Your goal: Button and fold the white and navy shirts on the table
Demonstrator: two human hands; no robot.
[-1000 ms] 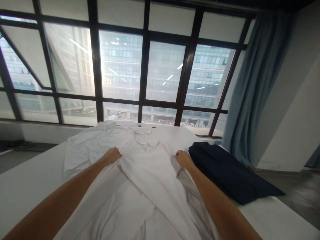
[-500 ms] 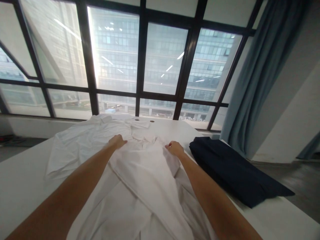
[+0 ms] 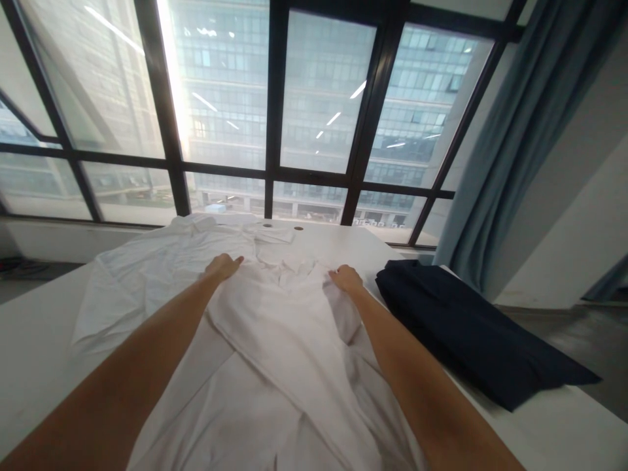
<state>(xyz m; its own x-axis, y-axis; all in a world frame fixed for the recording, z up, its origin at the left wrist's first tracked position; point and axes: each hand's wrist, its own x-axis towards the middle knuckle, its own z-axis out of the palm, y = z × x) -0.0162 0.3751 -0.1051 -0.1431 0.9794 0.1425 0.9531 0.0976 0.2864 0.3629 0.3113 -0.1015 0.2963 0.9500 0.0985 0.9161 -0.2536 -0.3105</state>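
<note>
A white shirt (image 3: 279, 327) lies spread in front of me, its collar end away from me and its body running down to the bottom of the view. My left hand (image 3: 223, 267) pinches the shirt's far left shoulder. At the far right shoulder my right hand (image 3: 347, 279) grips the cloth between thumb and fingers. Sleeves and folds drape along both sides, partly under my forearms. Another white garment (image 3: 142, 275), crumpled, lies beyond and beside my left arm. To the right of my right arm is a folded dark navy cloth (image 3: 456, 327).
Everything lies on a white table (image 3: 34, 353) with two small round holes near its far edge. Behind it stand large dark-framed windows (image 3: 318, 98). A blue-grey curtain (image 3: 505, 150) hangs at the right beside a pale pillar.
Both hands still hold the shirt's shoulders and have moved slightly apart, drawing the cloth between them wider. The camera view has shifted a little.
</note>
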